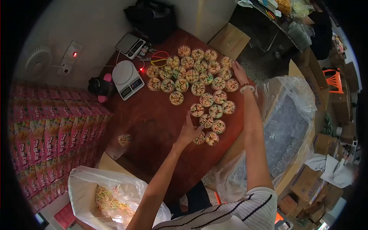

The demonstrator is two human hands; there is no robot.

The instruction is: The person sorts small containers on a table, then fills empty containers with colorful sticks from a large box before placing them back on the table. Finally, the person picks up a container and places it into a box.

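Several round clear cups (198, 88) filled with small multicoloured sticks stand close together on the reddish-brown table (149, 115). My left hand (188, 132) rests at the near left side of the group, index finger and thumb spread, touching or almost touching a cup (197, 110) and the one beside it (206, 121). Along the right edge of the group lies my right hand (240, 74), fingers stretched out against the outer cups (232, 85). Neither hand is closed around a cup. A separate cup (124, 140) sits apart, towards the left.
A white kitchen scale (123, 74), a second scale (130, 45) and orange-handled scissors (159, 59) lie at the back left. Pink printed boxes (38, 142) are stacked left. A lined box (82, 191) holds loose sticks; another (285, 130) at right holds clear plastic cups. Someone in black (321, 32) is far right.
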